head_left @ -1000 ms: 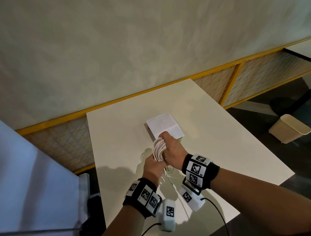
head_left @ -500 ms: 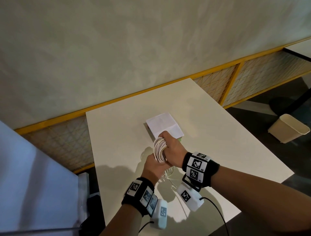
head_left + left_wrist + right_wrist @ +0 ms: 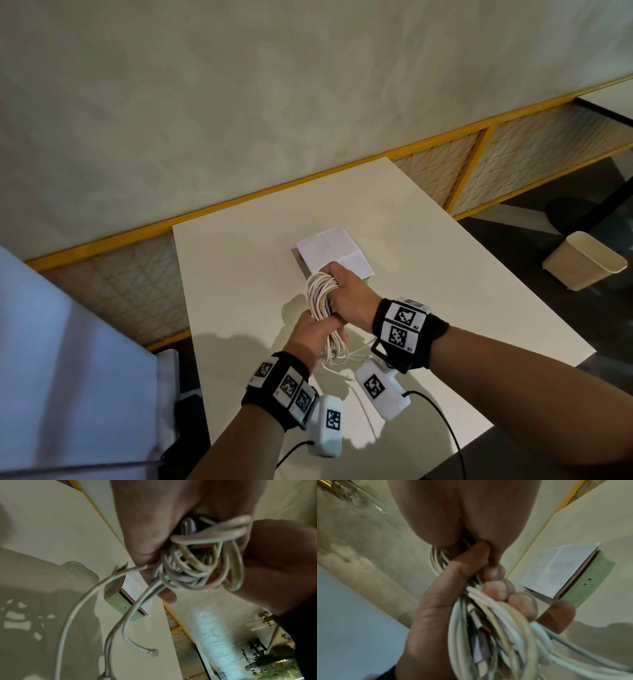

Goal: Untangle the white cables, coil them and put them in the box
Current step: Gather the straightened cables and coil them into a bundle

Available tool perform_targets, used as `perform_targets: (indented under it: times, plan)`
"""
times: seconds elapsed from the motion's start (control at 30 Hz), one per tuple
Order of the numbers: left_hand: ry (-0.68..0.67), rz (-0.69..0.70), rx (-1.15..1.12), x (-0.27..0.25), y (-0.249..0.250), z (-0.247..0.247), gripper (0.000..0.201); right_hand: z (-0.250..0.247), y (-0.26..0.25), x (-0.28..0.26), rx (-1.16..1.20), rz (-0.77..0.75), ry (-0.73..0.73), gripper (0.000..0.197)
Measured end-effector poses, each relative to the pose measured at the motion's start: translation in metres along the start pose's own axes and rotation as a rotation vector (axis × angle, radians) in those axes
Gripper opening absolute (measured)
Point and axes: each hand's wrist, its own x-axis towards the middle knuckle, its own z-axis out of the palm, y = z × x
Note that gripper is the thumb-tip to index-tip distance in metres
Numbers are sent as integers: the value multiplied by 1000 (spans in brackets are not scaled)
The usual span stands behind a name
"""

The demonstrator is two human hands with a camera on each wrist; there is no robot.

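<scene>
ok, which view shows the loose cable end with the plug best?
Left wrist: the loose white cable end with its small plug hangs free over the table. Head view shows only thin strands below the hands; right wrist shows just the coil.

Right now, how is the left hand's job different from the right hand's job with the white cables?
The right hand grips the top of the coiled white cables, fingers curled round the loops; the left hand holds the coil lower down. The right hand is nearer the green box; the left hand is nearer the loose cable ends trailing below. Both hold the same bundle above the table.
</scene>
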Motion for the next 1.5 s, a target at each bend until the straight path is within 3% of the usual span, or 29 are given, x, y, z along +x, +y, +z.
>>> perform_targets:
  times: [0.2,0.3,0.4,0.5,0.57,0.67,0.77,0.87,0.93,1.03,1.13,1.23,1.37,1.5]
  plan:
    - [-7,-27,-74,-3,2,-1,8,-6,0,2,-59,-3,-100,33]
    - [4,-2,-136,-4,2,-1,5,-10,11,-3,118,16,-154,48]
    - [-34,55,-60,-6,-3,1,9,-14,27,-11,288,32,-214,63]
    - [-34,61,-70,-8,-9,7,17,-16,38,-15,504,60,-367,75]
    - [4,56,-147,-7,-7,4,15,-18,44,-17,517,56,-458,84]
    - [13,34,-245,-4,-4,-7,11,-22,56,-22,280,115,-520,98]
    - [-1,30,-290,-1,0,-12,21,-12,63,-30,-132,87,-667,92]
    - [-25,2,-343,-1,7,-10,26,5,62,-36,-336,-25,-727,48]
    - [-43,-3,-419,-3,9,-11,20,11,62,-37,-367,10,-700,23]
    - [-28,-1,-519,-2,9,-17,14,6,66,-36,-397,128,-704,26]
    - [49,-37,-525,0,8,-25,14,-11,72,-35,-681,154,-679,33]
    - [137,-61,-451,2,5,-32,18,-26,71,-37,-939,65,-571,33]
    - [176,27,-203,4,-6,-35,28,-38,48,-42,-919,-50,-457,21]
    - [130,50,-56,5,-17,-35,35,-43,27,-38,-931,-181,-441,28]
